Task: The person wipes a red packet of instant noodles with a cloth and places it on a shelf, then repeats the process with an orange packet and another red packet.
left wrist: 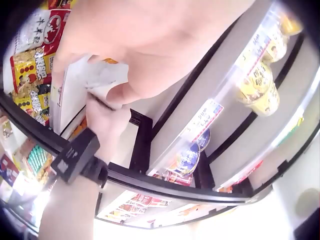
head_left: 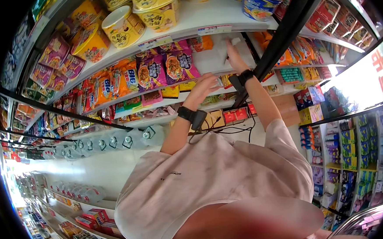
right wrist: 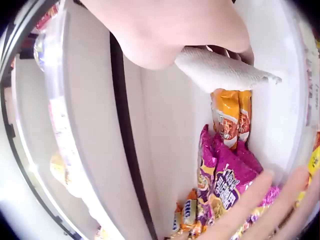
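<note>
Right hand (head_left: 235, 60) grips white cloth (right wrist: 220, 70), pressed on bare shelf (head_left: 209, 59). Left hand (head_left: 202, 87) apart from right, fingers straight, beside purple packets (head_left: 180, 65) left of cloth.

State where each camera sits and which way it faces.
Head: on the head, facing the shelves; shows shirt, left hand, right hand.
Left wrist: under the left hand, facing the right hand gripping a white cloth.
Right wrist: under the right hand, facing purple packets; left fingers intrude.
Shared: both wrist views show the white cloth and both hands.
</note>
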`<state>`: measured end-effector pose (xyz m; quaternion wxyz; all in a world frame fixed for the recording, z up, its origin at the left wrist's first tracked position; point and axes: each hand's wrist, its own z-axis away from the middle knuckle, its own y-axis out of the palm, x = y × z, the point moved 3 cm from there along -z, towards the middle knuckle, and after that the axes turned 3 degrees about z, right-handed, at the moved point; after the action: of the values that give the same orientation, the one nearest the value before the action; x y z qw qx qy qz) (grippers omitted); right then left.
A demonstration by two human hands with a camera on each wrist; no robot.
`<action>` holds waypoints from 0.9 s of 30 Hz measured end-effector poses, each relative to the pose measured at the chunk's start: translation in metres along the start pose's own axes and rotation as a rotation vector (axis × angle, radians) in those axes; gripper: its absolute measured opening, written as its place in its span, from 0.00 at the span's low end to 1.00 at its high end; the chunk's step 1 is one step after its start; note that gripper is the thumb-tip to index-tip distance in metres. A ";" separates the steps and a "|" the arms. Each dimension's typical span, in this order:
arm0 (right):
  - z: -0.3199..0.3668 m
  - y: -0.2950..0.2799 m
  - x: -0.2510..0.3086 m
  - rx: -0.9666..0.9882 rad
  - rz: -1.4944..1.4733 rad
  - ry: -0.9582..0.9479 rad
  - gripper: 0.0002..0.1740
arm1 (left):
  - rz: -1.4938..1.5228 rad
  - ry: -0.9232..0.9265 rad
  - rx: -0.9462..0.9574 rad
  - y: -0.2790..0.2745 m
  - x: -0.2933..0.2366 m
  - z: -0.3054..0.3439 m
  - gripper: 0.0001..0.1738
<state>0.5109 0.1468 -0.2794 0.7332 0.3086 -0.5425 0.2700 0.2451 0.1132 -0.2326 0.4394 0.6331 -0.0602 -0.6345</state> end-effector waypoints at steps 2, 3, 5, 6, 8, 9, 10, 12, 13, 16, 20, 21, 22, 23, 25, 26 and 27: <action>-0.011 0.016 0.011 -0.005 0.053 -0.066 0.38 | 0.115 -0.061 0.038 -0.008 0.004 -0.007 0.15; -0.014 0.027 0.019 -0.007 0.079 -0.104 0.39 | 0.166 -0.090 0.062 -0.024 0.014 -0.020 0.15; -0.020 0.042 0.025 -0.069 0.191 -0.064 0.45 | 0.238 -0.110 0.077 -0.042 0.023 -0.038 0.16; -0.058 0.042 -0.005 -0.089 0.229 -0.072 0.45 | 0.259 -0.103 0.065 -0.045 0.026 -0.040 0.16; -0.072 0.053 0.000 -0.125 0.423 -0.073 0.43 | 0.255 -0.106 0.022 -0.045 0.026 -0.041 0.18; -0.049 0.058 0.011 -0.141 0.577 -0.067 0.42 | 0.252 -0.070 0.041 -0.042 0.023 -0.039 0.18; -0.036 0.064 0.018 -0.179 0.657 -0.192 0.37 | 0.249 -0.037 0.055 -0.038 0.019 -0.033 0.18; -0.055 0.060 0.006 -0.191 0.746 -0.226 0.33 | 0.190 -0.037 0.001 -0.033 0.010 -0.031 0.18; -0.061 0.060 0.002 -0.217 0.725 -0.262 0.31 | 0.178 -0.029 -0.003 -0.032 0.006 -0.029 0.17; -0.052 0.063 0.012 -0.294 0.654 -0.284 0.28 | 0.140 -0.040 0.030 -0.023 -0.007 -0.021 0.15; -0.051 0.050 0.015 -0.247 0.478 -0.485 0.24 | 0.117 -0.088 0.138 -0.019 -0.019 -0.017 0.18; -0.042 0.046 0.022 -0.232 0.444 -0.521 0.22 | 0.116 -0.099 0.160 -0.020 -0.019 -0.020 0.18; -0.031 0.041 0.028 -0.218 0.411 -0.556 0.19 | 0.141 -0.087 0.145 -0.023 -0.017 -0.023 0.19; 0.001 0.040 0.046 -0.193 0.283 -0.480 0.19 | 0.166 -0.075 0.130 -0.028 -0.013 -0.029 0.20; 0.071 0.042 0.076 -0.142 0.100 -0.377 0.17 | 0.197 -0.038 0.101 -0.032 -0.010 -0.032 0.24; 0.088 0.037 0.078 -0.115 0.046 -0.350 0.17 | 0.204 -0.010 0.087 -0.031 -0.013 -0.031 0.27; 0.090 0.018 0.072 -0.082 0.069 -0.370 0.17 | 0.211 0.016 0.074 -0.026 -0.017 -0.028 0.30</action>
<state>0.4602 0.0966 -0.1879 0.6231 0.3041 -0.6889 0.2116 0.2529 0.1535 -0.2415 0.4806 0.6439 -0.1465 -0.5771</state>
